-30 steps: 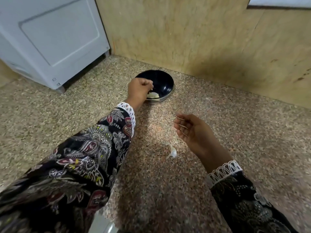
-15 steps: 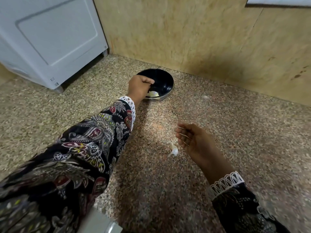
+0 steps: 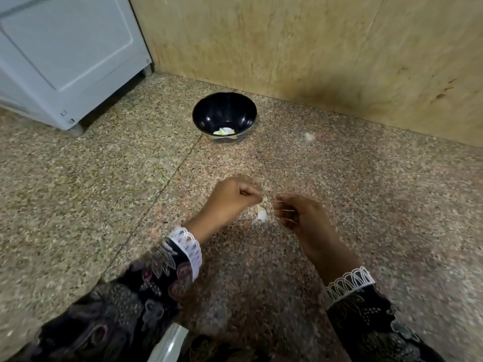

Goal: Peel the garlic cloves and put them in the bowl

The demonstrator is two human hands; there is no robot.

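Bowl [image 3: 224, 114] first: one dark, glossy bowl stands on the speckled granite floor [image 3: 104, 192] near the tan stone wall [image 3: 300, 48], well apart from both hands. Low against its near inner wall lie pale peeled garlic cloves [image 3: 223, 131]; they are bunched together and too small to count, perhaps two or three.

One more garlic piece [image 3: 261, 214], whitish and papery, lies on the floor in the gap between the two hands. Whether it is an unpeeled clove or a scrap of skin cannot be told from the blur.

The left hand [image 3: 230, 202] is curled into a loose fist with fingertips pinched together just above and beside that piece; whether they touch it or grip anything is not clear. The right hand [image 3: 303, 218] hangs just to the other side with fingers bent inward and slightly spread, palm turned toward the left hand, nothing visibly held in it.

Both wrists wear dark patterned sleeves with white lace cuffs [image 3: 187, 244]. One pale grey appliance [image 3: 65, 56] stands on the floor at the far left, beside the wall. One small pale fleck [image 3: 309, 136] lies on the floor to the right of the bowl.
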